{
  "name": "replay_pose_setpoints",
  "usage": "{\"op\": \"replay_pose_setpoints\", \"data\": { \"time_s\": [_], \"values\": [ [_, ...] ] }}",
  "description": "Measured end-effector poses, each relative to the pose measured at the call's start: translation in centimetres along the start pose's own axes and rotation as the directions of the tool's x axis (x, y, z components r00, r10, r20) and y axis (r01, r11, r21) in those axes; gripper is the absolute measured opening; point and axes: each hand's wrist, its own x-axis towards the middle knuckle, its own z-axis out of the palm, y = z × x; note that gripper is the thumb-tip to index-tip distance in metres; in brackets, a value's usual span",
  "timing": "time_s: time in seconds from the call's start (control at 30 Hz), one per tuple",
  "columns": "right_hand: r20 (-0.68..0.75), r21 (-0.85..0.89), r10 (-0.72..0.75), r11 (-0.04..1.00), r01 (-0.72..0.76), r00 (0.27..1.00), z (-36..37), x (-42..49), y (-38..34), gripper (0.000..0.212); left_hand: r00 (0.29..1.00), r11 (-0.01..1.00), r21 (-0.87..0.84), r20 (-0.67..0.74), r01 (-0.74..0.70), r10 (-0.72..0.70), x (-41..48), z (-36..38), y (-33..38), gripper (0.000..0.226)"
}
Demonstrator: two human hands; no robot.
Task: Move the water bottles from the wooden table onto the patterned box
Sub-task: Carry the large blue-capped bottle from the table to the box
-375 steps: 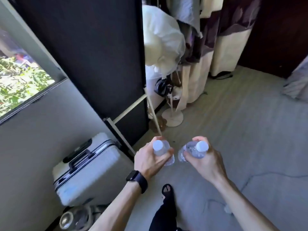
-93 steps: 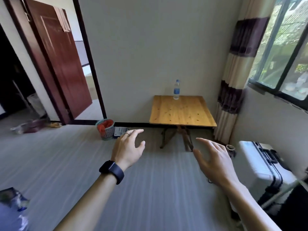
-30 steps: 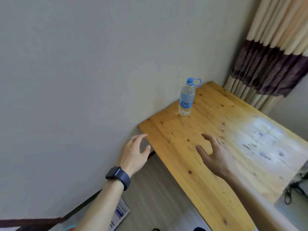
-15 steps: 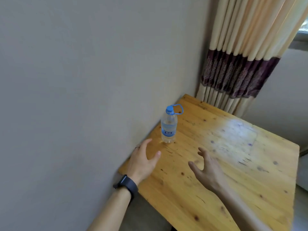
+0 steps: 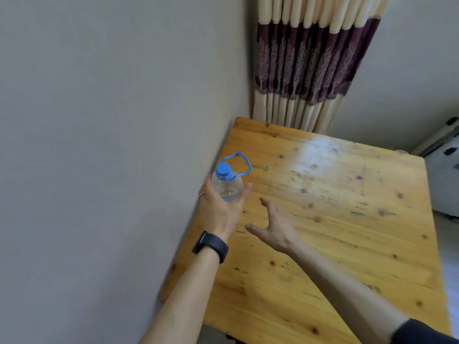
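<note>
One clear water bottle with a blue cap and a blue carry loop stands upright on the wooden table, near its far left edge by the wall. My left hand, with a black watch on the wrist, wraps the bottle's lower body. Its fingers go round the wall side and its thumb lies along the right side. My right hand hovers over the table just right of the left hand, fingers spread and holding nothing. The patterned box is not in view.
A grey wall runs along the table's left edge. A cream and purple curtain hangs behind the far corner. A white suitcase stands past the table's right edge.
My left hand has moved forward from short of the bottle to around it. My right hand has followed a little. The view has come closer and tilted down.
</note>
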Motion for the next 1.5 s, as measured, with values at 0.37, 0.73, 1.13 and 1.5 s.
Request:
{"op": "replay_pose_setpoints", "data": {
  "time_s": [0.37, 0.73, 1.13, 1.5],
  "values": [
    [-0.024, 0.140, -0.058, 0.988, 0.060, 0.998, 4.2, 7.5, -0.5, 0.118, 0.994, 0.987, 0.135, -0.055, -0.086, 0.094, 6.4, 1.6, -3.0, 0.054],
    [-0.025, 0.245, -0.314, 0.918, 0.311, 0.949, 7.2, 8.2, -3.7, 0.095, 0.993, 0.999, 0.038, -0.116, -0.020, 0.024, 4.7, -3.1, -7.0, 0.052],
    [0.076, 0.086, -0.175, 0.982, 0.168, 0.982, 5.1, -6.0, 0.8, 0.091, 0.992, 0.984, -0.127, 0.053, 0.124, -0.118, -6.6, -2.5, -7.0, 0.042],
    [-0.289, 0.100, 0.197, 0.979, -0.176, 0.937, 0.6, -24.8, 6.2, 0.078, 0.836, 0.981, -0.183, 0.528, -0.062, 0.152, -17.9, 3.9, -4.0, 0.051]
  ]
}}
